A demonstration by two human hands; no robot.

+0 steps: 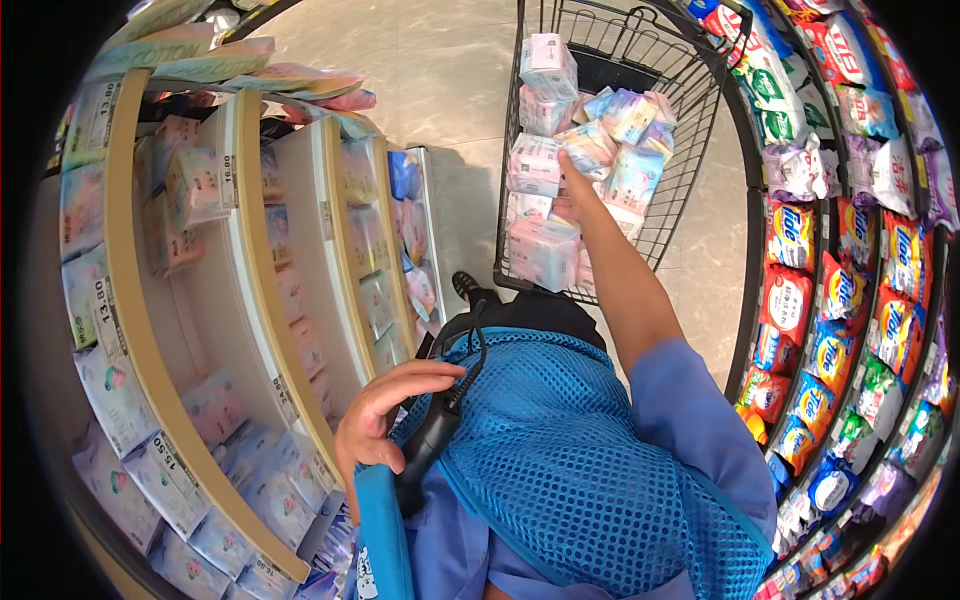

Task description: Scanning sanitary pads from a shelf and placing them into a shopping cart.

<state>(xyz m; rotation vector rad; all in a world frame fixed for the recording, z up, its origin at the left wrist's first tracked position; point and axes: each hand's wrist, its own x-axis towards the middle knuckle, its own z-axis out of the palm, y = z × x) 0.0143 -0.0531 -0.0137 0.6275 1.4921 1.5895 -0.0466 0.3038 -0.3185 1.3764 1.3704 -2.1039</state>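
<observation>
My right hand [574, 184] reaches into a black wire shopping cart [697, 157]. Its thumb lies against a pastel soft pack [589, 148] that looks like tissues; whether the fingers grip anything is hidden. Around it, more pink and blue packs are heaped, among them a pink pack [544, 251] at the near end and one stacked high at the left [549, 64]. My left hand [379, 412] is curved at my waist, fingers and thumb apart, beside a black handheld device [431, 442] with a cable. A blue strap [382, 525] runs just below the thumb.
At left stands a shelf unit [187, 322] with pastel and white packs and price tags. Laundry detergent bags [789, 232] line curved-looking shelves at right. Tiled floor [450, 67] lies between them. I wear a blue mesh vest [570, 435]; one shoe [469, 285] shows near the cart.
</observation>
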